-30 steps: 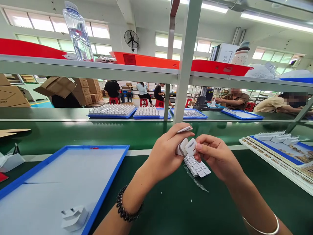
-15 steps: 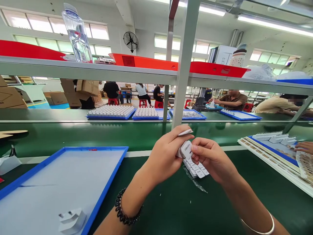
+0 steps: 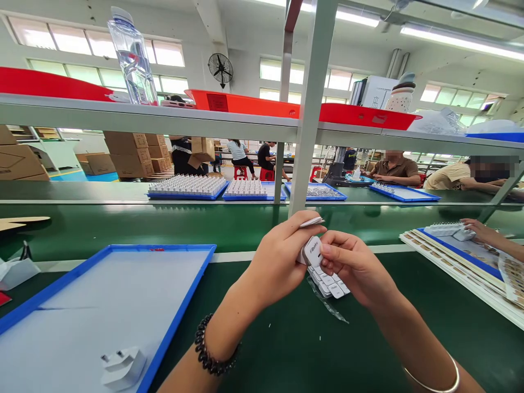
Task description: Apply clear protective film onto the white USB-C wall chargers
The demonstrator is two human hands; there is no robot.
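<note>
Fingers of my left hand [image 3: 278,252] are closed around a few small white rounded-square cards [image 3: 313,251], the front one printed with dark lettering that looks like "Fibaks". More thin white pieces [image 3: 311,221] stick out between its upper fingers. Thumb and forefinger of my right hand [image 3: 354,262] pinch the right edge of the front card. Below the hands, a group of similar white printed pieces [image 3: 329,284] lies on the green table [image 3: 282,349], partly hidden by my right hand. A strip of clear plastic [image 3: 329,305] lies beside them.
To the left is a blue-rimmed tray [image 3: 172,284] with one white plug adapter [image 3: 123,368]. At right, another person's hand [image 3: 481,230] touches white parts above stacked boards [image 3: 450,273]. A shelf post [image 3: 307,120] rises ahead; filled trays [image 3: 186,188] stand beyond.
My hands keep nearly the same hold on the cards. At right, the other person's hand has reached further in over the white parts. In the background, a person carrying a box has moved right.
</note>
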